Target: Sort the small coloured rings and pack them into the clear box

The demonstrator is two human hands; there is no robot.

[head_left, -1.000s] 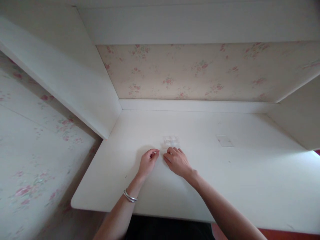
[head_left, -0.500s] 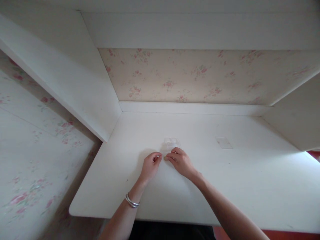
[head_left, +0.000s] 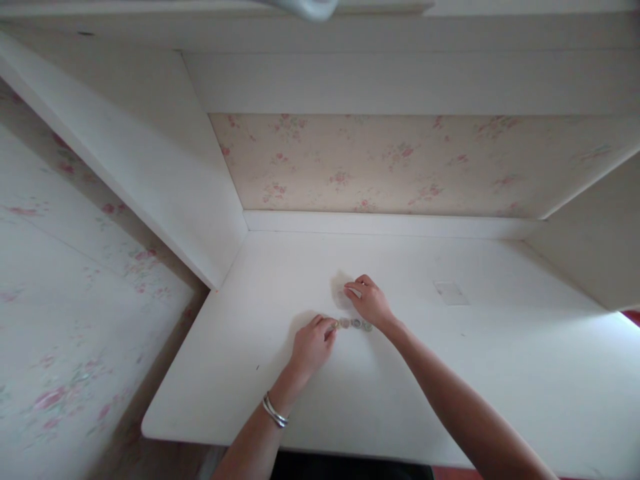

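Observation:
A short row of small round greyish pieces (head_left: 355, 324) lies on the white desk (head_left: 450, 373) between my hands. My left hand (head_left: 314, 344), with a silver bangle on the wrist, has its fingers curled. Its fingertips pinch a small yellowish piece at the left end of the row. My right hand (head_left: 371, 301) rests just behind the row with its fingers bent and pressed together at their tips. What those fingers hold is hidden. The small clear box seen earlier does not show.
A flat clear plastic piece (head_left: 451, 292) lies on the desk to the right. White side panels (head_left: 165, 173) and a floral back wall (head_left: 400, 163) close in the desk. A shelf runs overhead. The desk's front edge is near my forearms.
My right hand moved back and slightly right, uncovering the row of small round pieces. My left hand shifted right to the row's end. The clear box went out of sight.

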